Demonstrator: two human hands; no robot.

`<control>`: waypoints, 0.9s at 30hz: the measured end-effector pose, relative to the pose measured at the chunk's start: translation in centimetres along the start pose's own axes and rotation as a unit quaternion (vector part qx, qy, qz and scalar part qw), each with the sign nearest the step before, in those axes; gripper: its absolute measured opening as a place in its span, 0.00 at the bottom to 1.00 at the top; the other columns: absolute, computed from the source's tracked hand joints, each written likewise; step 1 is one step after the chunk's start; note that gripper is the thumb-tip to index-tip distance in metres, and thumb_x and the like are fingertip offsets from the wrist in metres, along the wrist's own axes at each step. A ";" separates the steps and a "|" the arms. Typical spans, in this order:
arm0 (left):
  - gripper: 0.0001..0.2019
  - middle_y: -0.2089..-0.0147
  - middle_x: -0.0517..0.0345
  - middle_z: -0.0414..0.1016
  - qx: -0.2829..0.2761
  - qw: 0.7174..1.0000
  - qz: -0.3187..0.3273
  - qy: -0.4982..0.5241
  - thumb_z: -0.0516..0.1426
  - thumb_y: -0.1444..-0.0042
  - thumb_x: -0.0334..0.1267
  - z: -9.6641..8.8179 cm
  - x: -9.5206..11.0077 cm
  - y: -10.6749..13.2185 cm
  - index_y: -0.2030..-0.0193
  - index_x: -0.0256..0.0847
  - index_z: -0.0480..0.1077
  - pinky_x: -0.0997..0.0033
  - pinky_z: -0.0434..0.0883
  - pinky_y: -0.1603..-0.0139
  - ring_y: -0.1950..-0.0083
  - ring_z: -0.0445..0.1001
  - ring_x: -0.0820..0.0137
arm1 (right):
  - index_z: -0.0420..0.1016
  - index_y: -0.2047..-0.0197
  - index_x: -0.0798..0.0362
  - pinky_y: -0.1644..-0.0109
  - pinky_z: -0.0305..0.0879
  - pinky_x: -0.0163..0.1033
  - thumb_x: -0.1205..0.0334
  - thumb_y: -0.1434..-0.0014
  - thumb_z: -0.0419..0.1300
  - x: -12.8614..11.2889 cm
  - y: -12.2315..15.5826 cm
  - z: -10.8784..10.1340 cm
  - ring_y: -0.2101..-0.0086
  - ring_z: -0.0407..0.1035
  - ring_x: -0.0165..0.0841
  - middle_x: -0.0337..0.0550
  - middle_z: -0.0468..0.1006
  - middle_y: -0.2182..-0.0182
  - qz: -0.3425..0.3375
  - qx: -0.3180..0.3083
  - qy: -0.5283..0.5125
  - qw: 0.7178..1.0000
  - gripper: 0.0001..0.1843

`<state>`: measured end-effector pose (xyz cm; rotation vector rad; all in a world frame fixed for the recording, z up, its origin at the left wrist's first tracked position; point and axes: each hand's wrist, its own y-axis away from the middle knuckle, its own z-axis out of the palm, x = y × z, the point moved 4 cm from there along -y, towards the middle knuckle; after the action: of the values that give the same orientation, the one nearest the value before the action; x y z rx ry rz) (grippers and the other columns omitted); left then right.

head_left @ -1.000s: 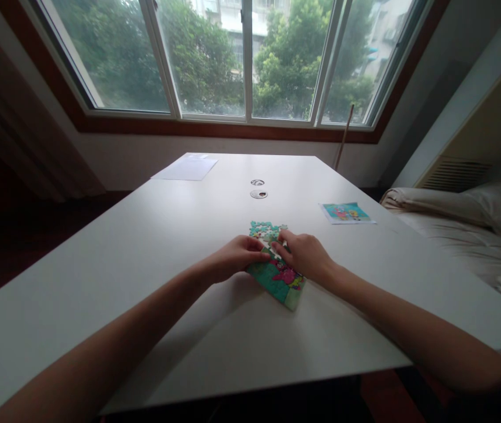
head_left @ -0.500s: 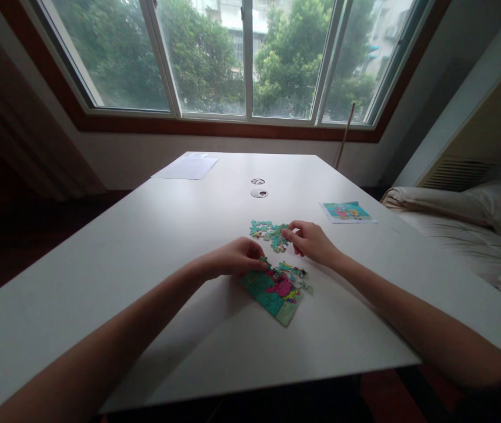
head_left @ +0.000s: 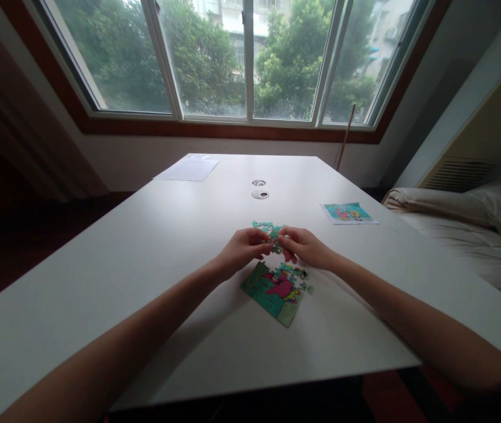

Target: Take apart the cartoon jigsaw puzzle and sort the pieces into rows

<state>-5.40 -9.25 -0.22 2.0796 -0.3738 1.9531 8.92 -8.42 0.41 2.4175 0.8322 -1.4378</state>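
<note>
At mid-table | left hand (head_left: 244, 249), right hand (head_left: 306, 247) clamped on puzzle chunk (head_left: 263, 225) | long axis left-right

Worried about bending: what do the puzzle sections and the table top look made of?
Flat puzzle section and held teal section: thin printed cardboard, probably, matte, knobbed cut edges. Table top: smooth white laminate or paint, likely; faint window sheen.

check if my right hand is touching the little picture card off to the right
Apart. The head view shows a strip of bare table between the right hand and the picture card.
</note>
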 end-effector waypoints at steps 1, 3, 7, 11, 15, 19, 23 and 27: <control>0.10 0.75 0.61 0.71 0.001 1.000 0.002 0.005 0.61 0.57 0.37 0.0 0.0 0.0 0.69 0.35 0.67 0.76 0.65 0.72 0.73 0.69 0.76 | 0.63 0.71 0.55 0.80 0.56 0.28 0.53 0.42 0.47 0.0 0.0 -0.1 0.85 0.59 0.22 0.34 0.67 0.85 0.003 0.006 0.010 1.000 0.15; 0.10 0.75 0.61 0.71 0.005 1.000 0.005 0.004 0.61 0.58 0.36 0.0 -0.1 -0.2 0.69 0.35 0.67 0.76 0.65 0.72 0.73 0.69 0.76 | 0.65 0.71 0.55 0.80 0.56 0.28 0.53 0.42 0.47 0.1 0.0 -0.4 0.85 0.59 0.22 0.34 0.68 0.85 0.011 0.028 0.039 0.999 0.15; 0.10 0.75 0.59 0.71 0.022 0.996 0.022 -0.081 0.59 0.54 0.39 -0.9 -0.3 -0.7 0.67 0.35 0.69 0.75 0.64 0.74 0.73 0.69 0.74 | 0.67 0.70 0.55 0.80 0.56 0.28 0.55 0.42 0.48 0.4 0.1 -1.0 0.85 0.60 0.23 0.35 0.69 0.84 0.021 0.062 0.098 0.993 0.14; 0.09 0.71 0.56 0.74 0.091 0.945 0.090 -0.299 0.56 0.51 0.40 -2.1 0.1 -1.1 0.68 0.37 0.73 0.72 0.65 0.69 0.71 0.68 0.72 | 0.68 0.71 0.55 0.79 0.55 0.27 0.55 0.43 0.49 0.5 0.1 -1.1 0.86 0.59 0.22 0.34 0.69 0.85 0.026 0.063 0.132 0.989 0.14; 0.10 0.64 0.53 0.73 0.141 0.897 0.154 -0.390 0.56 0.52 0.39 -2.2 1.0 -0.9 0.64 0.39 0.74 0.71 0.65 0.67 0.71 0.68 0.72 | 0.70 0.71 0.56 0.78 0.54 0.28 0.55 0.44 0.51 0.3 -0.1 -1.1 0.85 0.59 0.22 0.35 0.68 0.85 0.013 0.069 0.149 0.986 0.14; 0.11 0.68 0.55 0.73 0.103 0.929 0.162 -0.317 0.57 0.52 0.42 -1.0 1.3 -0.8 0.64 0.36 0.72 0.74 0.65 0.70 0.72 0.67 0.73 | 0.71 0.69 0.56 0.78 0.55 0.28 0.54 0.43 0.50 0.2 -0.2 -0.8 0.84 0.60 0.22 0.36 0.69 0.84 0.012 0.049 0.123 0.991 0.15; 0.08 0.74 0.58 0.72 0.067 0.969 0.139 -0.191 0.58 0.54 0.39 -0.5 1.1 -1.1 0.71 0.34 0.69 0.75 0.65 0.71 0.72 0.68 0.74 | 0.70 0.68 0.57 0.79 0.55 0.28 0.52 0.43 0.49 0.2 -0.1 -0.6 0.84 0.60 0.23 0.36 0.69 0.84 0.013 0.015 0.079 0.997 0.17; 0.08 0.72 0.57 0.73 0.056 0.984 0.111 -0.127 0.58 0.54 0.38 -1.1 1.0 -1.2 0.70 0.34 0.68 0.74 0.66 0.69 0.71 0.70 0.74 | 0.70 0.67 0.57 0.78 0.55 0.28 0.52 0.43 0.49 0.4 0.1 -1.1 0.83 0.60 0.23 0.36 0.69 0.83 0.003 0.026 0.098 0.995 0.17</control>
<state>-5.95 -7.70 0.81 2.4633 -0.5827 1.8655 9.90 -7.85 0.59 2.6304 0.8374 -1.2491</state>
